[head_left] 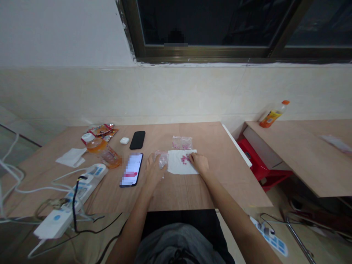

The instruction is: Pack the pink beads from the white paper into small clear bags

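pink pieces [184,158]: small, rounded, matte, bright pink, lying in a loose cluster near the right edge of a white paper sheet [178,165]. too small and bunched to count exactly from here. the sheet lies flat on a light wooden table [222,176].

your left hand [154,170] is at the sheet's left edge, fingers together and closed on a small clear plastic bag [163,159]. the bag looks mostly empty; its contents can't be made out. your right hand [198,163] lies on the sheet's right side, fingers together, tips touching or just beside the pink pieces. can't tell if they pinch any.

a second clear bag [182,142], holding more pink pieces, lies just beyond the sheet.

counts on your table, left of the hands: two phones, one dark [137,140] and one lit [132,170]; one white earbud case [124,140]; one orange-tinted jar [95,145]; one orange-tinted plastic pouch [111,157]; one white tissue [72,157]; one heap of snack wrappers [100,132]; two white power strips [95,173] [53,223].

one orange-capped bottle [272,114] lies on the neighbouring table [308,161].
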The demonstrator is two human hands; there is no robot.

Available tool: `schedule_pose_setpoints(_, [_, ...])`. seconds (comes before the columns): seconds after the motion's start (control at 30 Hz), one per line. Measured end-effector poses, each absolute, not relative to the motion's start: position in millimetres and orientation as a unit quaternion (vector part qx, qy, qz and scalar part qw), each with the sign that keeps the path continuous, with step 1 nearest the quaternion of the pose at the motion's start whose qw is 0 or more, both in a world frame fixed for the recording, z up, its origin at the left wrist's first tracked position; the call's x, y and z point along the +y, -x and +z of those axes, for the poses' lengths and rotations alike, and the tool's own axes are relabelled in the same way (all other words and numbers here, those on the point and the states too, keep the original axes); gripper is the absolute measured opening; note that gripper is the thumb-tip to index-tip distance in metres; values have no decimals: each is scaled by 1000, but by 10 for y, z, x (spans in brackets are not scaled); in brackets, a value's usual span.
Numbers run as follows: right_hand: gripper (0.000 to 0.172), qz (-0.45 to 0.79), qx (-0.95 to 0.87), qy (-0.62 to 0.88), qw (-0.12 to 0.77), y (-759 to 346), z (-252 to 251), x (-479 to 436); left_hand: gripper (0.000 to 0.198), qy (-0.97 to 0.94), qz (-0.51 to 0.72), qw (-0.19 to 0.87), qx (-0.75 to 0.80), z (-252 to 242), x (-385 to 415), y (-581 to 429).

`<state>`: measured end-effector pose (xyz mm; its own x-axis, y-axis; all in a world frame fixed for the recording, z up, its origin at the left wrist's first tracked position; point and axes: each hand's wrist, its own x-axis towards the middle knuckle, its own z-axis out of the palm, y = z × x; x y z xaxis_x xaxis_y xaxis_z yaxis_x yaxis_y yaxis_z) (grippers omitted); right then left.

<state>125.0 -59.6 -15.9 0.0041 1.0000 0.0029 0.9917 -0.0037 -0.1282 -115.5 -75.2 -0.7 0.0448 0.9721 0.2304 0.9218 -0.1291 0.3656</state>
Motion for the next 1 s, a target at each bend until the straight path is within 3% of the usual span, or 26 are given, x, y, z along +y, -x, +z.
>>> schedule_pose_setpoints(0.5, [41,40,-701,710,56,-1234,-215,-577,48,-738,211,-7,641,232,-364,1053])
schedule_pose_setpoints(0.73, [38,44,-696,715,43,-1216,-181,-582,55,-730,116,31,673,-152,-266,926])
schedule_pose_setpoints(1.0, [39,61,-698,711,63,-1249,-141,-589,62,-732,111,20,672,-429,-312,914])
